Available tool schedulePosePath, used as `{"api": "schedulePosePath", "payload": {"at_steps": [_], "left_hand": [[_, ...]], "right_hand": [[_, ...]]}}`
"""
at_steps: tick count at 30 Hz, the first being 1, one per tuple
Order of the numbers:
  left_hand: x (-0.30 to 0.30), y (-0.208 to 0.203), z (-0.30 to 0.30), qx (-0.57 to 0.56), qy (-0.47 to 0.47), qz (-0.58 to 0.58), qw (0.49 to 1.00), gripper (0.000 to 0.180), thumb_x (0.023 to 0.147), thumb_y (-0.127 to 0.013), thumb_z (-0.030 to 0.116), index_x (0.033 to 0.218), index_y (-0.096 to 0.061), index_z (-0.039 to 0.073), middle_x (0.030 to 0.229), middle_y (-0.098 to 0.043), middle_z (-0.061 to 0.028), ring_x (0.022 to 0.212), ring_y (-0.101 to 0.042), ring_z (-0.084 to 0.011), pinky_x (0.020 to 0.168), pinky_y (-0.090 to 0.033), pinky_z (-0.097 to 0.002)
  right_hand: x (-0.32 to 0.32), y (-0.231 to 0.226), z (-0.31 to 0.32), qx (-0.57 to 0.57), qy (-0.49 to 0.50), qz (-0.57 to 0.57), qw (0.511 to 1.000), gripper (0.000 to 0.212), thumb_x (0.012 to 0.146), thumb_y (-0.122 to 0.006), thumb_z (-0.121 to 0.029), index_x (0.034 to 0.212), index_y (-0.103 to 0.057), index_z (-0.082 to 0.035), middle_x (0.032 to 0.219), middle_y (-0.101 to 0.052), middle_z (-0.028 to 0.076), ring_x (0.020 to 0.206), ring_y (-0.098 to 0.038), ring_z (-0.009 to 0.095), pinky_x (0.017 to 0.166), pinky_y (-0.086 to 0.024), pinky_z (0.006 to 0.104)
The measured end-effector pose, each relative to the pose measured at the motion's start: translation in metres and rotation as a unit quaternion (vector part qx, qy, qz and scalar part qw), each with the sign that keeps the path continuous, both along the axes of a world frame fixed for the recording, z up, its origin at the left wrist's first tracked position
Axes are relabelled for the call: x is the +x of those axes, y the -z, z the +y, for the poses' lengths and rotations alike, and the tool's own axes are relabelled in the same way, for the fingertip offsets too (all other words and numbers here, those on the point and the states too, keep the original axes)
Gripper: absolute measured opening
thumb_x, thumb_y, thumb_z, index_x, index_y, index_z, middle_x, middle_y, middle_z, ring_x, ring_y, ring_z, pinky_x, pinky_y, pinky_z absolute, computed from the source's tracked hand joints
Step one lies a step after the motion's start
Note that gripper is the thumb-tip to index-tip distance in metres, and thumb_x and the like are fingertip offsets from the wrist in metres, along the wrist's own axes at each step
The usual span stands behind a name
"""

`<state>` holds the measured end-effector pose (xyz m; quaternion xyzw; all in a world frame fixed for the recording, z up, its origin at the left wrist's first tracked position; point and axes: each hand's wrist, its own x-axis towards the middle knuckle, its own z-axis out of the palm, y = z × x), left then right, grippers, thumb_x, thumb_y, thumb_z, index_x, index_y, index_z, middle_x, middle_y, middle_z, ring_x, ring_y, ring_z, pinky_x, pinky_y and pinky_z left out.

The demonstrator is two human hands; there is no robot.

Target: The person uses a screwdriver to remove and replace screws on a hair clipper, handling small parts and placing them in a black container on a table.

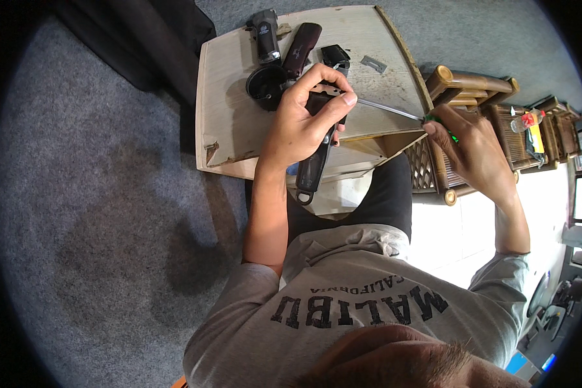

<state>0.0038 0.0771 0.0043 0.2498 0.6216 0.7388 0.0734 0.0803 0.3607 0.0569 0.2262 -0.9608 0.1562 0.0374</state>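
Note:
My left hand (301, 123) is closed around a long black plastic handle (313, 171) with a hanging loop at its lower end. Its upper part lies under my fingers, over the small pale wooden table. A screwdriver (392, 110) with a thin metal shaft and a green grip is held in my right hand (469, 145), off the table's right side. The shaft points left, and its tip meets my left thumb and fingertips; what it touches there is hidden. Just left of my left hand sits a round black plastic part (264, 88), open like a cup.
On the table (229, 123) lie a black device (265, 35), a dark maroon casing (302, 48), a small black part (335, 57) and a flat grey piece (374, 63). Bamboo furniture (472, 84) stands at right, with a red-labelled bottle (529, 121). Dark cloth (155, 39) hangs at left.

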Motion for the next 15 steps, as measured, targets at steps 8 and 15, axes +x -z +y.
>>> {"api": "schedulePosePath", "payload": {"at_steps": [8,15], "left_hand": [[0.001,-0.003,0.000,0.000,-0.015,-0.008,1.000,0.012,0.101,-0.071,0.011,0.102,-0.061,0.004,0.080,-0.063,0.0003,0.063,-0.059,-0.0047,0.054,-0.049,-0.0228],[0.001,0.001,-0.001,-0.008,0.003,0.001,1.000,0.011,0.102,-0.070,0.010,0.103,-0.061,0.004,0.081,-0.064,-0.0002,0.063,-0.059,-0.0047,0.054,-0.050,-0.0228]], "right_hand": [[-0.001,0.006,-0.008,-0.029,-0.025,0.224,0.974,0.031,0.100,-0.071,-0.032,0.100,-0.060,-0.003,0.083,-0.071,0.010,0.064,-0.071,0.026,0.051,-0.052,0.0388],[0.001,-0.005,-0.003,-0.005,0.030,-0.020,0.999,0.030,0.101,-0.071,-0.031,0.097,-0.063,-0.002,0.079,-0.071,0.011,0.064,-0.072,0.024,0.051,-0.052,0.0385]]}}
